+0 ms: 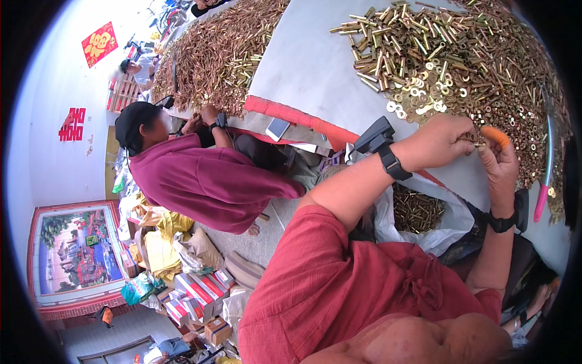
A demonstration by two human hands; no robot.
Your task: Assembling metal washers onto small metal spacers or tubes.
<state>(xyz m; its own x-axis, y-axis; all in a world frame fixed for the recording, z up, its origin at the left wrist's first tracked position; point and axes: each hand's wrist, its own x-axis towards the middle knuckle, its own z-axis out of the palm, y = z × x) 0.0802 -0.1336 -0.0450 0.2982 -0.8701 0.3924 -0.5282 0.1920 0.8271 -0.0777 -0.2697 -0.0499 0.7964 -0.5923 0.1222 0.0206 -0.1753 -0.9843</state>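
Note:
My left hand (441,143) and my right hand (501,165) meet above the table's near edge, fingertips pinched together. Between them is a small brass-coloured metal fastener (479,144), mostly hidden by the fingers. An orange cover wraps one finger of my right hand. Just beyond my hands lie loose flat washers (418,97), with small nuts (494,118) to their right. Farther back spreads a heap of brass-coloured metal sleeves (412,42). Below my hands, an open white bag (388,212) holds more metal parts (418,209).
A person in a purple top (212,176) and black cap works at another metal heap (224,48) on the left. A phone (277,129) lies near the red table edge (297,118). A pink-handled tool (539,203) is at right; boxes (200,294) and sacks (163,255) crowd the floor.

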